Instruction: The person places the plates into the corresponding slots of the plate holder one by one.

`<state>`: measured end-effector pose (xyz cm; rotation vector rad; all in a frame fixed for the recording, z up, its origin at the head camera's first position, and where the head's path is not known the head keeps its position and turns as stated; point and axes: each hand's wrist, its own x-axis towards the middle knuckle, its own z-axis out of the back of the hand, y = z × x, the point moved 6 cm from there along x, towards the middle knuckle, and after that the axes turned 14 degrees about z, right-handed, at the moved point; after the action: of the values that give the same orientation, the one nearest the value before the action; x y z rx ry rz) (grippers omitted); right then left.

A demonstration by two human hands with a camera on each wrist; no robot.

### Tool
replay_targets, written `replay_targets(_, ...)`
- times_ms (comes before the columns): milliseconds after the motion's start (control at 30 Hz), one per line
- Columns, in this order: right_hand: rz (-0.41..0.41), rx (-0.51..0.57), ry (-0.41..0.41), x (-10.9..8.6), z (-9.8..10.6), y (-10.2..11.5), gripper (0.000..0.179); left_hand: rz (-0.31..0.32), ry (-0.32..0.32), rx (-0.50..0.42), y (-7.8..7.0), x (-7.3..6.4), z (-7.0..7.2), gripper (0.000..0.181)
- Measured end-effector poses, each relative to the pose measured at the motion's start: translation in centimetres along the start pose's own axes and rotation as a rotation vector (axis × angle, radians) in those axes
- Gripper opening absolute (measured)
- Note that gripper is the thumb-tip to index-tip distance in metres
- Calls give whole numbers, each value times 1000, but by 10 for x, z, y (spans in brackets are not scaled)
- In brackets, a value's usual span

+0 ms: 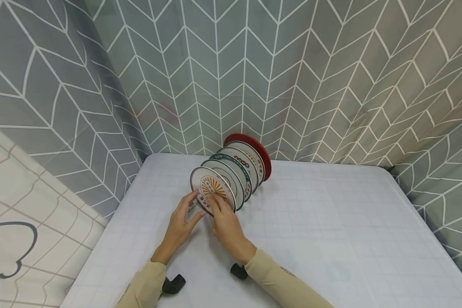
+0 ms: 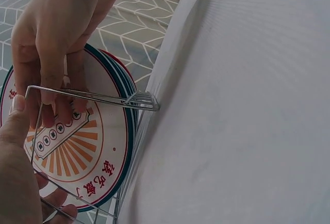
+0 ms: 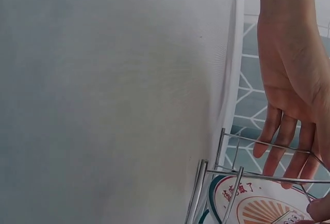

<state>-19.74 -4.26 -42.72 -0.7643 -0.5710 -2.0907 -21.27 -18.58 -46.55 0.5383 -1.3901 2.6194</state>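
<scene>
Several round printed plates stand on edge in a row in a metal wire rack (image 2: 93, 96). The front plate (image 1: 211, 187) is white with a dark rim, an orange sunburst and red characters. My right hand (image 1: 229, 229) lays its extended fingers against this plate's face; in the left wrist view these fingers reach behind a rack wire. My left hand (image 1: 179, 224) is at the rack's left side, thumb and fingers spread apart around the wires. In the right wrist view its fingers (image 3: 276, 154) hang straight behind the wires. At the row's far end is a red plate (image 1: 267, 164).
A white cloth covers the table (image 1: 331, 231). Behind it hangs a grey curtain (image 1: 231, 64) with white chevron lines, close to the red plate. Dark curved pieces (image 1: 173, 284) show beside my wrists. White tiled fabric (image 1: 42, 222) lies past the table's left edge.
</scene>
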Motion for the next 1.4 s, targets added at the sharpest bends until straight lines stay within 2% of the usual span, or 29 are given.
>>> replay_targets(433,-11,30,22,3,-5,3,58,-52,-43,-21,-2,0,4,70)
replay_targets(567,-93,173,24,3,-2,1,44,-68,-50,-9,-4,-1,3,70)
replay_targets(667,-123,240,47,2,0,1,42,-69,-55,15,-6,-2,3,70)
replay_targets(767,-62,198,74,2,0,3,48,-74,-55,24,-8,-3,3,70)
replay_targets(967,56,137,66,-1,1,4,49,-98,-65,30,-9,-4,4,71)
replay_targets(1400,34,124,66,-4,1,3,48,-112,-36,-40,-5,0,4,64)
